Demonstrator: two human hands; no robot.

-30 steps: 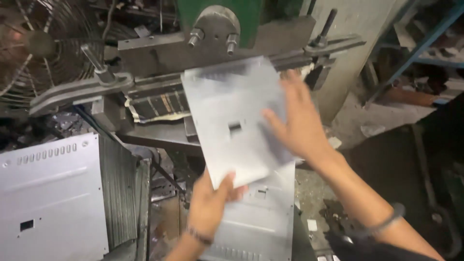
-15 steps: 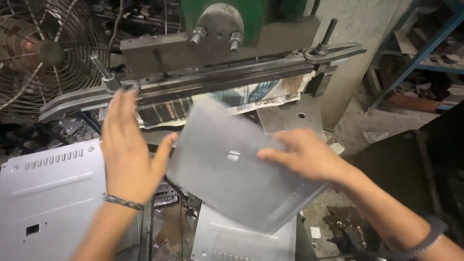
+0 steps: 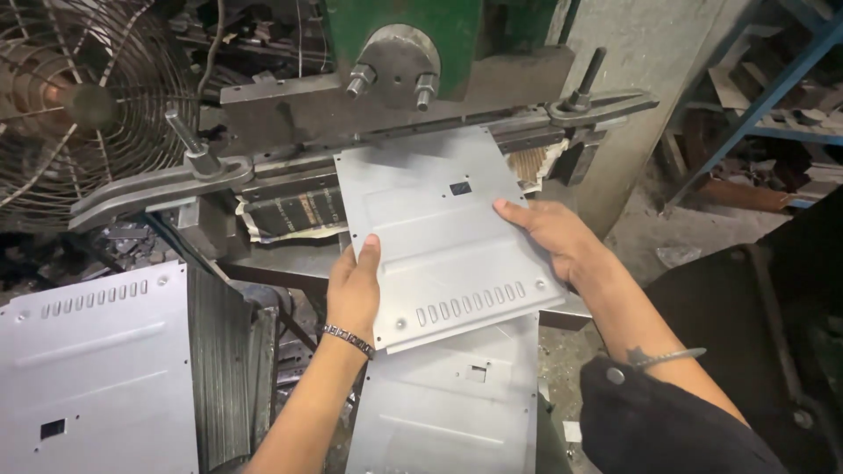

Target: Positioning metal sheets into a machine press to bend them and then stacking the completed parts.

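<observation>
I hold a flat grey sheet-metal panel [image 3: 439, 237] with a small square cutout and a row of slots along its near edge. My left hand [image 3: 356, 290] grips its left edge, thumb on top. Gripping the right edge is my right hand [image 3: 549, 233]. The panel's far edge lies under the dark bar of the green press machine [image 3: 413, 79], resting on the machine's bed. A second, similar panel [image 3: 448, 404] lies just below it, partly covered.
A stack of grey panels [image 3: 88, 369] stands at the lower left, with upright sheets [image 3: 219, 360] beside it. A wire-guarded fan [image 3: 79, 96] is at the upper left. A concrete pillar [image 3: 632, 53] and blue shelving [image 3: 773, 79] are on the right.
The panel has been turned flat and slid forward under the press bar. My left hand moved from open air beside the sheet onto its left edge.
</observation>
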